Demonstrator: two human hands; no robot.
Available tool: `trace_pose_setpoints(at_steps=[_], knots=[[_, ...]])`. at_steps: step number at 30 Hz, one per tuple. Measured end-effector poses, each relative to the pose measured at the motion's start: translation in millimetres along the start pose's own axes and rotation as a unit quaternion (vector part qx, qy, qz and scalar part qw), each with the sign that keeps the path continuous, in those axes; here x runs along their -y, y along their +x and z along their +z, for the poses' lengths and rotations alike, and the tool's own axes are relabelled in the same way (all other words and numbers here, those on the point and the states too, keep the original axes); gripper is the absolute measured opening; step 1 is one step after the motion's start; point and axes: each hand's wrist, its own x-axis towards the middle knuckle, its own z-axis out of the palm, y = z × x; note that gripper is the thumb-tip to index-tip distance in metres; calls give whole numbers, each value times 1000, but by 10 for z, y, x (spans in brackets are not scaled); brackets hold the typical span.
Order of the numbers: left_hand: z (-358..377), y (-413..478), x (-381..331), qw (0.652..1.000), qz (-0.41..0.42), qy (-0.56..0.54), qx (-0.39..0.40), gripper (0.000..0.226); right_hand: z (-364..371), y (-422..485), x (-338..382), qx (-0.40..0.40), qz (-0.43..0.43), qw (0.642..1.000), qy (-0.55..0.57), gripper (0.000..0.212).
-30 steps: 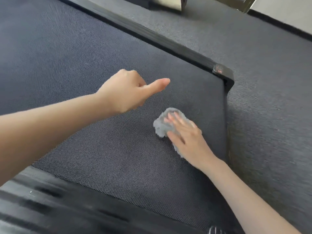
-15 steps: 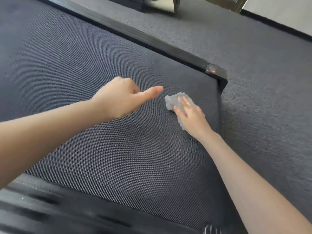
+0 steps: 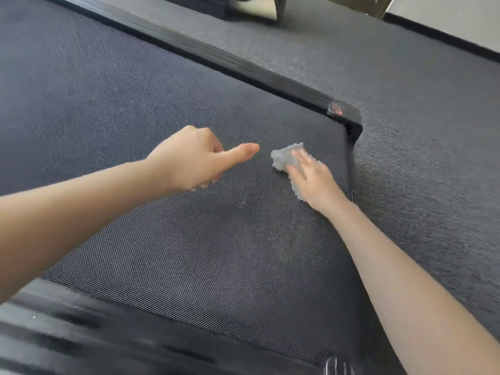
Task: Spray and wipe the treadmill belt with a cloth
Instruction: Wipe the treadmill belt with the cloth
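Observation:
The dark textured treadmill belt [image 3: 167,234] fills most of the head view. A small grey fluffy cloth [image 3: 284,158] lies on it near the far right corner. My right hand [image 3: 311,177] presses flat on the cloth with straight fingers, blurred by motion. My left hand [image 3: 194,158] hovers just left of the cloth as a loose fist with the thumb pointing toward it, holding nothing. No spray bottle is in view.
A black side rail [image 3: 216,58] runs along the belt's far edge to a corner cap with a red label [image 3: 338,109]. Another ribbed black rail [image 3: 81,336] crosses the near edge. Dark carpet [image 3: 419,131] surrounds the treadmill; furniture legs [image 3: 278,6] stand at the top.
My right hand has slid the cloth away from me along the belt toward the far right corner. My left hand has kept its fist shape beside it.

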Motion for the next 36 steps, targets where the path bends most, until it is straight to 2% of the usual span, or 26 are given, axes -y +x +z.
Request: trace_pose_setpoints(at_steps=[3, 7, 13, 19, 25, 27, 30, 32, 34, 36], knots=[[63, 4, -40, 999, 4, 40, 17, 85, -2, 162, -168, -19, 45, 999, -23, 54], [158, 154, -162, 996, -6, 84, 30, 87, 32, 141, -168, -43, 45, 998, -21, 53], [358, 239, -311, 990, 8, 133, -41, 68, 51, 143, -176, -65, 38, 997, -17, 52], [324, 306, -328, 993, -11, 109, -45, 72, 47, 129, -169, -67, 49, 997, 10, 52], [309, 222, -222, 993, 16, 62, -95, 70, 0, 77, -102, -57, 49, 997, 3, 52], [277, 188, -139, 994, 23, 68, -84, 69, -20, 79, -82, -54, 59, 997, 5, 52], [213, 152, 13, 997, 16, 45, -60, 80, 4, 90, 75, -49, 72, 996, 3, 51], [184, 141, 92, 998, 14, 34, -58, 85, 65, 24, 304, -53, 36, 998, 19, 48], [155, 138, 142, 997, 14, 26, -71, 85, 170, -161, 570, -49, -73, 996, 29, 40], [103, 149, 168, 996, 15, 20, -90, 88, 309, -433, 770, 2, -188, 982, 32, 41]])
